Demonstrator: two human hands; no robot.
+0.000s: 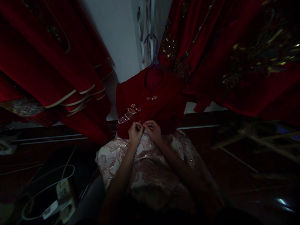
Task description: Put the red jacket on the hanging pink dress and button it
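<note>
A red garment top (pixel 168 109) hangs in front of me on a purple hanger (pixel 156 51). A pearl flower fastening (pixel 152 97) sits below its neckline, and a beaded tassel ornament (pixel 127 115) lies on its left side. My left hand (pixel 135 133) and my right hand (pixel 153 130) meet at the top's lower front. Their fingertips pinch around a small beaded ornament, mostly hidden and too dim to see fully. Under both forearms spreads pale floral brocade cloth (pixel 159 181); whether it is joined to the top I cannot tell.
Red garments with gold trim (pixel 58 68) hang on the left, and red garments with gold sequins (pixel 234 56) on the right. A white metal frame (pixel 147 18) supports the hanger. At lower left lie a power strip (pixel 64 193) and a white cable (pixel 35 200).
</note>
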